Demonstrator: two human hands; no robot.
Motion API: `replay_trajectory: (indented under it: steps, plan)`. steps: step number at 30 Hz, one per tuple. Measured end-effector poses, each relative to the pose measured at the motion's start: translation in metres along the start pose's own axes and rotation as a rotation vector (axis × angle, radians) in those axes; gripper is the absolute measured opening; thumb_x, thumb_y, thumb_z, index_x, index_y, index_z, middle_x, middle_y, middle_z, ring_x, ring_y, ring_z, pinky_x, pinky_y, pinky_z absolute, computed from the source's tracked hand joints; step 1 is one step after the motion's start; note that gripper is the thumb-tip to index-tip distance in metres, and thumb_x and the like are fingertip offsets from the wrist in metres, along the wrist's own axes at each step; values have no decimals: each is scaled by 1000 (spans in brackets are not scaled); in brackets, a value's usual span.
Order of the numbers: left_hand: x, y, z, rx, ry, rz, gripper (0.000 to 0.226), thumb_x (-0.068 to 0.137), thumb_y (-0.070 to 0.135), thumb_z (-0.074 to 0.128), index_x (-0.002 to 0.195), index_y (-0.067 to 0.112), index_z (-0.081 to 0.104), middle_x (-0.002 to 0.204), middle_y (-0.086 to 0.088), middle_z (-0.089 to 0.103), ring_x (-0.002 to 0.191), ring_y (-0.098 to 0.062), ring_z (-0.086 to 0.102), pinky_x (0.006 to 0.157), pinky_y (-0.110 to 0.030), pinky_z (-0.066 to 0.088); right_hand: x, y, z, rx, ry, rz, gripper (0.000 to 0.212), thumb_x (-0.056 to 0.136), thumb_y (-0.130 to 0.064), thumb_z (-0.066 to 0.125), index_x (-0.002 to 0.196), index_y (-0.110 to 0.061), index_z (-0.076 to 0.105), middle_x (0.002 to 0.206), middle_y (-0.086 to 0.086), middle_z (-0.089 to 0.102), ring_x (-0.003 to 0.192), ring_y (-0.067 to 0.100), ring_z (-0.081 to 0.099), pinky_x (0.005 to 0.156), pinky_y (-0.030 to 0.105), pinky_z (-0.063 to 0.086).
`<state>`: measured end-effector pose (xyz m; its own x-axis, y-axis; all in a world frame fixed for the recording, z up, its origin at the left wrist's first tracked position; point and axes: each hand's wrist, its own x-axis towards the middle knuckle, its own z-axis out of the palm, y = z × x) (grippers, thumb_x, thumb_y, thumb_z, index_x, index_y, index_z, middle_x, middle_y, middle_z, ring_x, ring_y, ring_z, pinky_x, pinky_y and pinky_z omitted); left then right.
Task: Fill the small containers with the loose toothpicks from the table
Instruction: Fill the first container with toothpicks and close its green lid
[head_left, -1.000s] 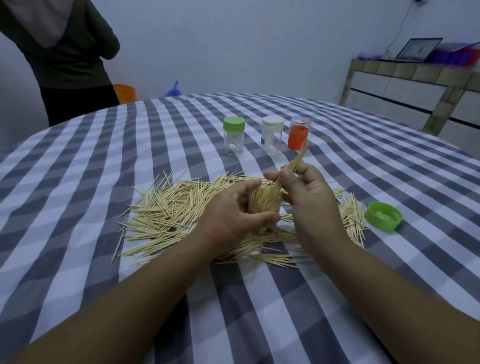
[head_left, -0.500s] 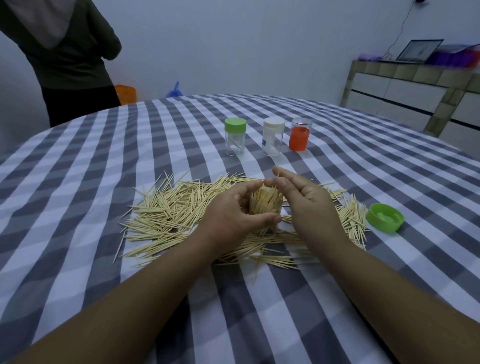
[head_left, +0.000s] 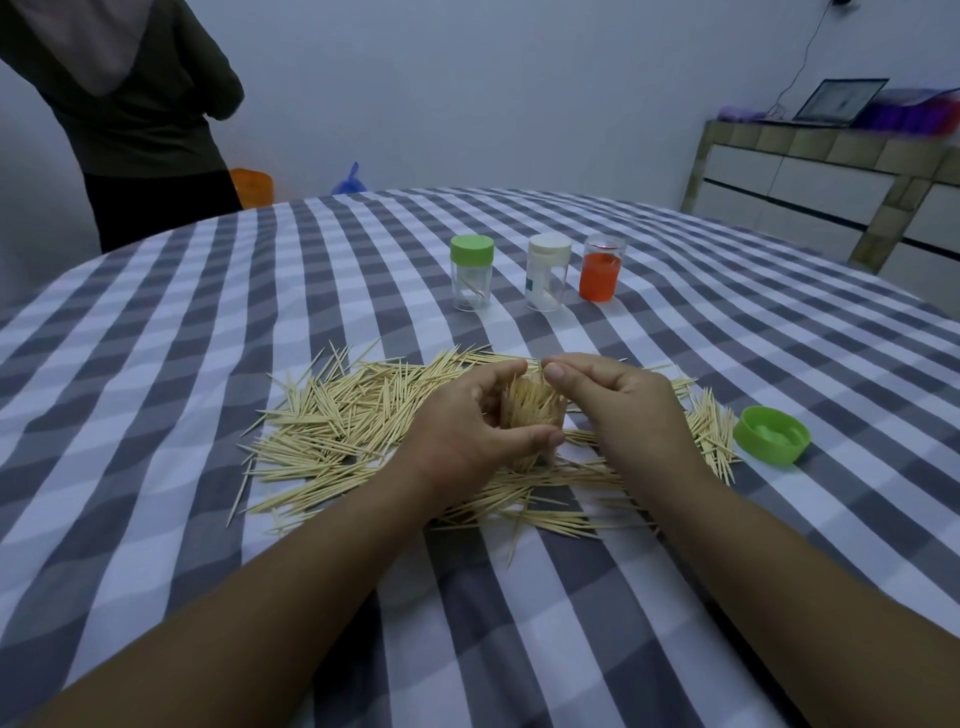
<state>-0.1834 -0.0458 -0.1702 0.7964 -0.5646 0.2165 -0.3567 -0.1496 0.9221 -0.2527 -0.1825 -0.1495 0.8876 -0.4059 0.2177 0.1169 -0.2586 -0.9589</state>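
Tablecloth, checked grey and white, is taking up most of what I am seeing, with a person standing at its far left edge, and the loose toothpicks are lying across it in a wide heap that is spreading out on both sides of my hands. My left hand is curling round the jar, thumb across the front and fingers behind, holding it upright in the middle of the heap, and the jar is looking nearly full of standing picks. My right hand is hovering at the jar's mouth with thumb and fingers drawn together over the tips; whether it is pinching any picks I cannot tell. Three more containers are standing well apart beyond the heap: a green-capped jar with a few picks inside, a white-capped jar and an orange jar. A green cap is lying open side up just right of the heap. I am judging the risk to be in the packing: pressing down on a crowded mouth could be splaying or snapping picks, pricking my fingertips, or tilting the jar and spilling its load back onto the heap.
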Motion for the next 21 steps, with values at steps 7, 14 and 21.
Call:
replay_trajectory:
  steps: [7,14,21]
  plan:
    - [-1,0,-2,-11,-5,0,76,64,17,85,133,15,52,116,-1,66,102,-10,66,87,-20,53,2,-5,-11,-75,-81,-62,13,91,-35,56,92,-35,69,95,-23,67,94,-12,58,79,9,44]
    - [-2,1,0,-12,-5,25,58,65,20,85,117,30,61,105,1,71,93,-12,70,84,-30,56,-1,1,3,-414,2,-334,15,85,-40,61,98,-45,65,122,-16,47,126,8,40,105,48,33]
    - [-3,4,0,48,11,3,76,63,23,86,131,20,54,111,8,66,96,0,65,82,-12,50,3,1,-4,-428,85,-195,6,89,-24,61,88,-26,66,105,-15,57,110,11,51,96,44,42]
